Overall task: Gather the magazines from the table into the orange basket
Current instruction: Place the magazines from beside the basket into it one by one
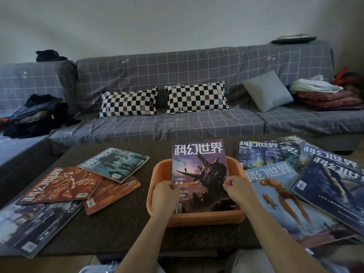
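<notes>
Head view: my left hand [164, 191] and right hand [237, 187] pinch the magazine's [199, 170] side edges, steadying it tilted into the basket [197, 218].

Magazine in basket [199, 170]: lower end sunk behind the orange basket [197, 218] front wall.
Left stack [29, 229]: cut by the left edge.
Right pile [334, 186]: overlapping covers, runs off right edge.

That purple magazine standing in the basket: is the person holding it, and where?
Yes. Both hands hold the purple magazine by its side edges, low down: left hand on the left edge, right hand on the right.
</notes>
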`<action>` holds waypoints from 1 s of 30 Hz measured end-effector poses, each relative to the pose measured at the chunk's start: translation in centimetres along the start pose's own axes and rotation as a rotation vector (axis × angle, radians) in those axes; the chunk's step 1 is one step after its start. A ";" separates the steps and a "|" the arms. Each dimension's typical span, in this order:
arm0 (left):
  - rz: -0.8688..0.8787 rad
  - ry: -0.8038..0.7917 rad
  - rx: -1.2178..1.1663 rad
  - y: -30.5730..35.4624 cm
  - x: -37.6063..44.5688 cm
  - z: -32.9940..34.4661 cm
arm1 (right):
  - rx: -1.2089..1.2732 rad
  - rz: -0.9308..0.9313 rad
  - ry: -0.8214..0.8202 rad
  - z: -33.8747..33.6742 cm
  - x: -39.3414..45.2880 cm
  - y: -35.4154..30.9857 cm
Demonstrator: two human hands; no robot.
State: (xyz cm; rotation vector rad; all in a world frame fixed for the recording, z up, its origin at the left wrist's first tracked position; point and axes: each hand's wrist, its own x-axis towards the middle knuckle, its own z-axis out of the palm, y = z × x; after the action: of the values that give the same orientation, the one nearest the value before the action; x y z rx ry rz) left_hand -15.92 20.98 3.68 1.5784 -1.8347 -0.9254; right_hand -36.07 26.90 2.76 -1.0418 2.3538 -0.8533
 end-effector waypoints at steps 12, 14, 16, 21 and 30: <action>-0.061 -0.052 -0.119 0.3 0.0 -0.2 | 0.065 0.018 -0.035 -0.2 -0.3 -0.3; -0.044 -0.040 -0.135 0.6 -0.2 -0.1 | 0.078 0.003 -0.006 -0.2 -0.5 -0.4; 0.027 0.011 -0.144 0.8 -0.5 0.0 | 0.125 -0.077 0.056 -0.2 -0.9 -0.7; 0.106 0.097 -0.235 1.1 -0.7 -1.6 | 0.258 -0.278 0.158 -0.1 -2.9 -3.0; 0.045 0.197 -0.333 -2.7 3.0 -8.0 | 0.417 -0.469 -0.153 3.7 -3.4 -12.1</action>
State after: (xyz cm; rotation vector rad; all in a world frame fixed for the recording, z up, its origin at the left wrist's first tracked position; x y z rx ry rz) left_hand -8.61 16.62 6.40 1.3638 -1.4874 -0.9607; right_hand -25.59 21.77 8.81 -1.4289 1.7195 -1.3082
